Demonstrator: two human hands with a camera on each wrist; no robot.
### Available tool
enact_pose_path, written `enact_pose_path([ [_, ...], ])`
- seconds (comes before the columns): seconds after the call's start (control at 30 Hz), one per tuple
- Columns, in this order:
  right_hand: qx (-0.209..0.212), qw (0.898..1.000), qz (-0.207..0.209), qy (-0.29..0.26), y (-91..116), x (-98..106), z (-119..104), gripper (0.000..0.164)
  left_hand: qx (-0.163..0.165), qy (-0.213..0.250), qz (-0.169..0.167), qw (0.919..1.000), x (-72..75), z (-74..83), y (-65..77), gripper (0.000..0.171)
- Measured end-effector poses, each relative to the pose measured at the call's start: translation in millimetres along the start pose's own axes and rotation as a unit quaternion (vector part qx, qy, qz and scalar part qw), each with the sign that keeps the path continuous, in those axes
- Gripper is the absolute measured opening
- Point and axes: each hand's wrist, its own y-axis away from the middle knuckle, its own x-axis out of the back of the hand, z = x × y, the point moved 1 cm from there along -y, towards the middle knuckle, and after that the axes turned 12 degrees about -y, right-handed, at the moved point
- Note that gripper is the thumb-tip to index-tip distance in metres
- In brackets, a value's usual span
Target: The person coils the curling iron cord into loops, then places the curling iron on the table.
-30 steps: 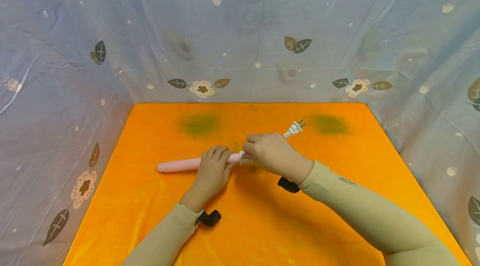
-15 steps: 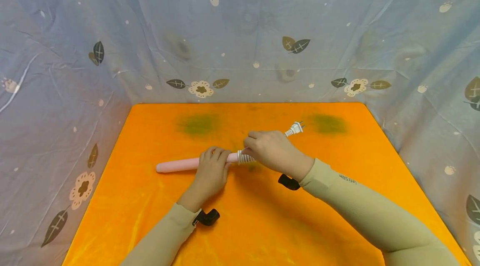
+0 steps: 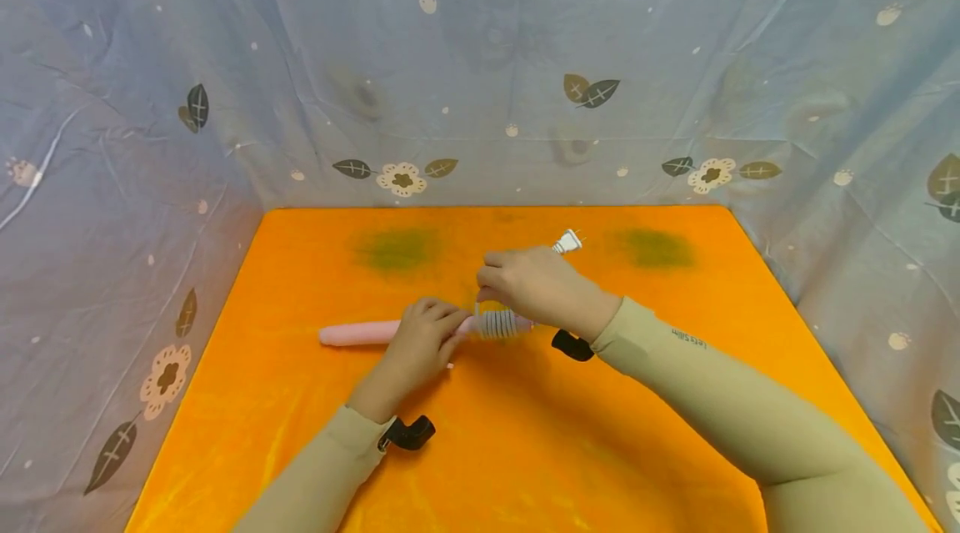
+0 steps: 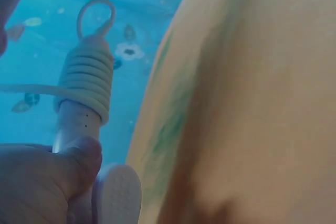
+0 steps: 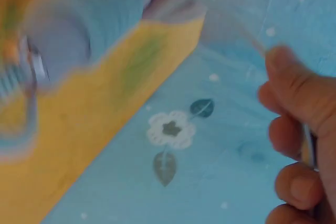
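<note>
A pink curling iron (image 3: pixel 360 334) lies across the middle of the table in the head view. My left hand (image 3: pixel 420 341) grips it, and the left wrist view shows the thumb on the handle beside a ridged lever (image 4: pixel 119 195). Several turns of pale cord (image 3: pixel 497 324) are wound around the handle, with a small loop (image 4: pixel 95 11) at its end. Above the coil, my right hand (image 3: pixel 543 287) pinches the free cord, which runs taut to the fingers in the right wrist view. The white two-pin plug (image 3: pixel 568 241) sticks out behind that hand.
An orange cloth (image 3: pixel 600 450) covers the table, with two greenish patches near its back edge. A patterned grey-blue curtain (image 3: pixel 480 57) stands around the back and sides. A black wrist mount (image 3: pixel 408 433) sits on the left sleeve, another on the right.
My right hand has shifted slightly left and away from me, carrying the plug along. More of the coil shows now. The lever's tip has come into sight below my left hand.
</note>
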Motion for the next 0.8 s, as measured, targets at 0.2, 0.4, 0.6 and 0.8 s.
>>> enact_pose_path([
  [0.2,-0.051,0.998,-0.006,-0.047,-0.5,-1.2,26.2,0.019,-0.022,0.014,0.019,0.9995,1.2,5.9,6.4,0.031],
  [0.4,-0.073,0.993,-0.007,-0.09,3.5,-11.4,49.1,0.012,-0.027,0.022,0.022,0.9992,5.8,5.6,11.4,0.033],
  [0.6,-0.112,0.984,-0.023,-0.139,10.7,-30.8,71.6,0.013,-0.024,0.033,0.051,0.9978,10.6,4.3,13.2,0.034],
  [0.8,-0.133,0.975,-0.029,-0.177,18.9,-57.6,80.0,0.012,-0.026,0.034,0.07,0.9967,12.2,2.1,13.9,0.034],
])
